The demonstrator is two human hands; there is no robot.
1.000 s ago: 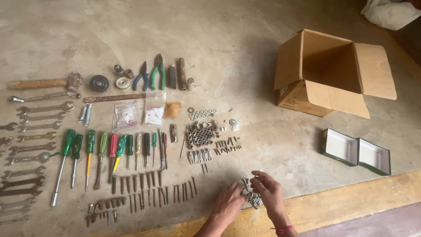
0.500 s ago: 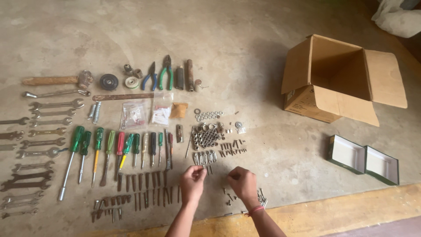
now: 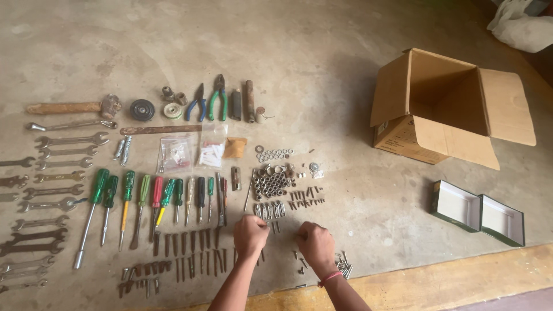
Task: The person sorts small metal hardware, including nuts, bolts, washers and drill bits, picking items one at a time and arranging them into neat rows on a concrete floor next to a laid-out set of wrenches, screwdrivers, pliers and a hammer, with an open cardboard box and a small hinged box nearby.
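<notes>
On the concrete floor (image 3: 322, 52), seen from the head camera, both hands sit low in the middle of a neat spread of tools and hardware. The left hand (image 3: 250, 235) is curled into a loose fist at the lower end of a small row of metal fasteners (image 3: 271, 210), its fingertips pinched together right against them; whether it actually grips one I cannot tell. The right hand (image 3: 315, 245), a red band at its wrist, is also clenched, knuckles up, resting among scattered small screws (image 3: 344, 268) just beside it; what it holds, if anything, is hidden. Left of the hands lie rows of rusty nails (image 3: 190, 253), above them green and red screwdrivers (image 3: 155, 198), and further left the wrenches (image 3: 55, 190). An open cardboard box (image 3: 449, 109) stands well apart to the right.
</notes>
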